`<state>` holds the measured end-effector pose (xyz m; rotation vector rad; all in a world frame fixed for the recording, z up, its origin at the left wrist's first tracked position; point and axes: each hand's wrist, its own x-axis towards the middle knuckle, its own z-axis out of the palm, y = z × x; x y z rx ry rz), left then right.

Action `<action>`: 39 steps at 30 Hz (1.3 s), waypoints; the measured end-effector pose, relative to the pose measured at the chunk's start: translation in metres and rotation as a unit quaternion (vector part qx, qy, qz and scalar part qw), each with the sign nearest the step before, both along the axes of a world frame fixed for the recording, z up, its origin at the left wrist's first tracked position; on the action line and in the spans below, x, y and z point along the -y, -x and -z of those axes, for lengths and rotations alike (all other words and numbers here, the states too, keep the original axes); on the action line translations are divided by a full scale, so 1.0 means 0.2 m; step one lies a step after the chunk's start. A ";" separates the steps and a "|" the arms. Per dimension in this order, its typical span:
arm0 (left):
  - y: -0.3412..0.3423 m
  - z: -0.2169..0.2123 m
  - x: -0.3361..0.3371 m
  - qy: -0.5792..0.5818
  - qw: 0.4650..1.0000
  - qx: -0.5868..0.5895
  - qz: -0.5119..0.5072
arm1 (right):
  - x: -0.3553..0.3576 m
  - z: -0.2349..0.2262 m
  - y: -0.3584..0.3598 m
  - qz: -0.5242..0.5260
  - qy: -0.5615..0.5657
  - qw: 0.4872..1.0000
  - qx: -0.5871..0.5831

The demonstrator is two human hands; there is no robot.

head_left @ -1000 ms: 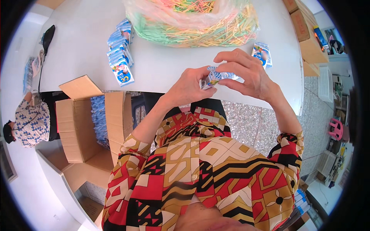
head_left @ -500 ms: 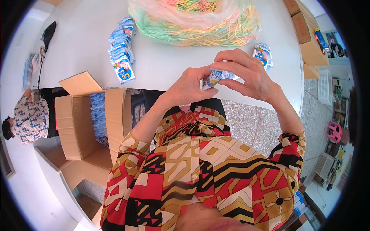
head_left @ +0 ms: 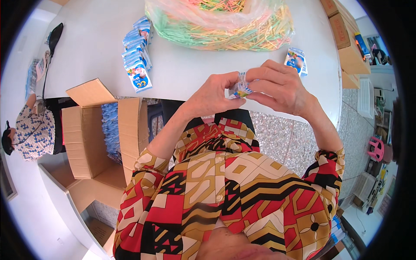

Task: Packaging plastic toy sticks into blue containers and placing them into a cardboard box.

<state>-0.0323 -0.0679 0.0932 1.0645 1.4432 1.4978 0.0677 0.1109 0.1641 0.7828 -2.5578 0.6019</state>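
Note:
Above the table's near edge, my left hand pinches a small blue-and-white printed packet between thumb and fingers. My right hand closes on the packet's right side, its fingertips partly covering it. Just beyond the right hand lie a couple of similar packets. To the left, several more form an overlapping row on the white table. A large clear plastic bag full of thin green, yellow and pink sticks sits at the far side.
An opened cardboard box with blue packets inside stands left of me, below table height. Another person is at the far left, near a black cable. Cardboard cartons line the table's right end.
My right fingers have shifted lower and closer around the packet. The packet now stands more upright between my hands. The things on the table have stayed put.

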 end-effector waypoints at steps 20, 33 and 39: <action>-0.02 0.07 -0.02 0.009 0.955 -0.224 -0.196 | 0.14 0.00 0.09 0.027 0.079 0.989 0.123; 0.00 0.06 0.02 -0.006 0.955 -0.231 -0.189 | 0.14 -0.02 0.17 -0.009 0.039 0.987 0.155; 0.01 0.09 0.01 -0.001 0.956 -0.212 -0.203 | 0.15 0.00 0.20 -0.031 0.017 0.992 0.125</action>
